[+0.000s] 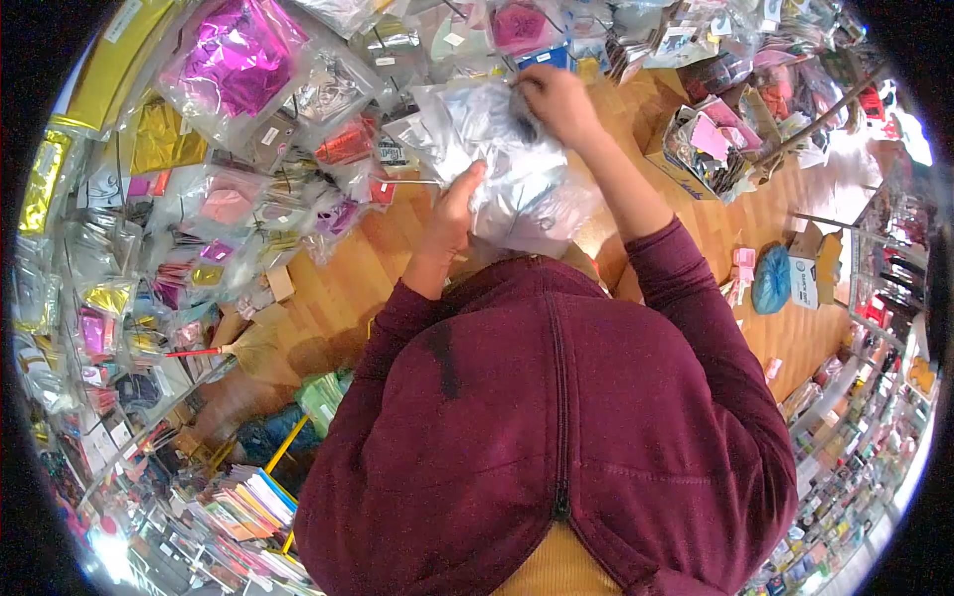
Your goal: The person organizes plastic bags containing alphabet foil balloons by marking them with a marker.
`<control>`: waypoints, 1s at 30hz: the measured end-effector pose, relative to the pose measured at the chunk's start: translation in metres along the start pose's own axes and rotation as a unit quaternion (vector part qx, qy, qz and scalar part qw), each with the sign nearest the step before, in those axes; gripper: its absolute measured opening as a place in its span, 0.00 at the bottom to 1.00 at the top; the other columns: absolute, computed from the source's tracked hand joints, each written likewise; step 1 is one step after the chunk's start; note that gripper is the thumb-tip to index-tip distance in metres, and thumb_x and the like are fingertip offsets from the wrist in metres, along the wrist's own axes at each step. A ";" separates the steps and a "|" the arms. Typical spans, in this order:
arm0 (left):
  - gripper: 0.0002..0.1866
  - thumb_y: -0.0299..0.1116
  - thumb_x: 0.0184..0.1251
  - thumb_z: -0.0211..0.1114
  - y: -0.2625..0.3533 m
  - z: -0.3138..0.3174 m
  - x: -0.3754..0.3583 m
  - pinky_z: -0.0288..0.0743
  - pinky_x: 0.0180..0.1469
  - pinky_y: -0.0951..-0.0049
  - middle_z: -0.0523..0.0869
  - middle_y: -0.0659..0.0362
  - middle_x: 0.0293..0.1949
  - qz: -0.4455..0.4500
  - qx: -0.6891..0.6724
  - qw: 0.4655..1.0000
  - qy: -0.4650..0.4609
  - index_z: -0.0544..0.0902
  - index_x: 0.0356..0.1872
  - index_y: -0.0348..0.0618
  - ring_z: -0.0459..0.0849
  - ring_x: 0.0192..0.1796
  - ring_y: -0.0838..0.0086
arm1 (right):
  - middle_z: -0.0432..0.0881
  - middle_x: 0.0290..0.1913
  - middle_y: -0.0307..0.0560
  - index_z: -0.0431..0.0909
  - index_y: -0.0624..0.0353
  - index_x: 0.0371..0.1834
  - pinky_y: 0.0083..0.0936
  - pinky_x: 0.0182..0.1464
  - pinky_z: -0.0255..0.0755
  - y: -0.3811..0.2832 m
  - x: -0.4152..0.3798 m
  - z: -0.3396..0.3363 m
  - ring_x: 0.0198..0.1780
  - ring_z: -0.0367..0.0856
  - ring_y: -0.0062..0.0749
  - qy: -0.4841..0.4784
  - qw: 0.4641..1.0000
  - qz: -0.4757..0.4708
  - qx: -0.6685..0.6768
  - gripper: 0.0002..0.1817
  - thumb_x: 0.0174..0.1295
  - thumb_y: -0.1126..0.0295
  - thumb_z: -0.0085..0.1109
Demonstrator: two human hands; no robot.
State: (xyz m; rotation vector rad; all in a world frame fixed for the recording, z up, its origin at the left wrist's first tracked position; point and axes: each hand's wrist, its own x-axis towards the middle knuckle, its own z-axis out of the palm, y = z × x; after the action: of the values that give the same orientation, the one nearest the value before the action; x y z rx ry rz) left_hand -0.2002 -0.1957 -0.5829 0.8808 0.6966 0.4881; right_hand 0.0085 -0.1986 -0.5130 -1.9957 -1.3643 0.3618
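A clear, crinkled plastic bag (497, 149) hangs in front of my chest, with strong glare across it. Something greyish shows through the film, but I cannot make out what it is. My left hand (459, 209) grips the bag's lower left side, thumb laid over the front. At the top right edge, my right hand (558, 104) has its fingers curled in a pinch at the plastic. Whether those fingertips hold only the bag's edge or something else is too small to tell. Just behind the bag, hooks carry more packets, including a blue one (545, 58).
Packets in clear film, among them a shiny magenta one (238, 60), crowd the rack at left. A cardboard box of packets (708, 149) stands on the wooden floor (397, 233). A blue bag (771, 280) sits by a white carton (803, 281) at right. Notebooks (248, 502) stand lower left.
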 end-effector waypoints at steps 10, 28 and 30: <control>0.24 0.45 0.63 0.42 0.068 0.034 0.007 0.63 0.57 0.63 0.73 0.50 0.50 0.009 -0.322 0.945 0.052 0.66 0.52 0.36 0.73 0.51 0.63 | 0.68 0.53 0.53 0.69 0.59 0.49 0.39 0.57 0.58 -0.082 -0.066 0.014 0.56 0.64 0.48 0.049 0.967 -0.249 -0.001 0.21 0.48 0.73 0.53; 0.21 0.40 0.63 0.45 0.064 0.003 0.004 0.66 0.52 0.65 0.76 0.54 0.47 0.067 -0.389 0.917 0.062 0.69 0.51 0.36 0.74 0.48 0.64 | 0.76 0.24 0.43 0.76 0.66 0.31 0.17 0.24 0.67 0.063 -0.115 -0.018 0.23 0.74 0.22 0.088 0.799 0.327 0.497 0.13 0.57 0.65 0.51; 0.21 0.40 0.63 0.44 0.056 -0.002 0.012 0.66 0.53 0.66 0.76 0.54 0.47 0.081 -0.358 0.923 0.112 0.68 0.51 0.36 0.74 0.48 0.64 | 0.76 0.24 0.41 0.76 0.66 0.30 0.17 0.24 0.67 0.048 -0.114 -0.031 0.23 0.73 0.21 0.046 0.808 0.316 0.495 0.15 0.57 0.62 0.50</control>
State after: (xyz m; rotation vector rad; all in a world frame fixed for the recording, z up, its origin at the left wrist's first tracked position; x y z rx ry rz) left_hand -0.1991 -0.1558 -0.5417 0.1881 0.5861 0.9311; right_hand 0.0132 -0.3236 -0.5397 -1.4227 -0.2213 1.0165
